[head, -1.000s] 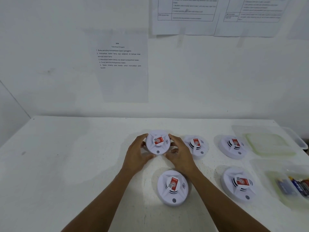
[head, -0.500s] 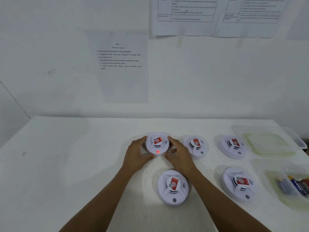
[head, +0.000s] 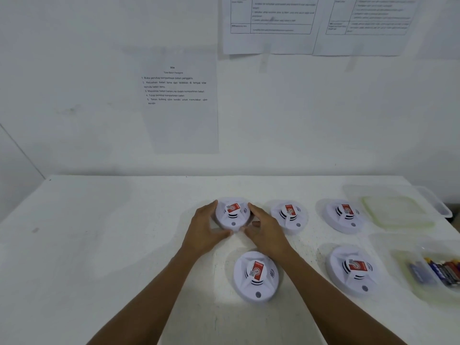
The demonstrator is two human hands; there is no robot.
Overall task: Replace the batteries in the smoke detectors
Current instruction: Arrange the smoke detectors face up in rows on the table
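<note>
While four other units lie face up around it, one smoke detector [head: 232, 216] at the left end of the back row is gripped from both sides. The left hand [head: 204, 230] curls its fingers round the left rim, and the right hand [head: 267, 232] curls round the right rim, with both thumbs near the edge closest to the person. Whether it rests on the white table [head: 99, 245] or is raised slightly off it is hard to tell from this angle. Its face is up, showing a red label (print too small to read) and a small grey button.

Just to its right lies the middle detector [head: 288, 216], and further right the back-right detector [head: 344, 216]. Between the forearms lies the near detector [head: 256, 276], close under the right wrist. The front-right detector [head: 353, 270] is well apart from it.

At the table's right edge a clear tub [head: 403, 275] holds loose batteries [head: 443, 270], lying side by side. Behind it sits a second clear tub [head: 398, 210] with a pale greenish bottom. A printed sheet [head: 179, 100] with numbered lines is taped to the wall above the table.
</note>
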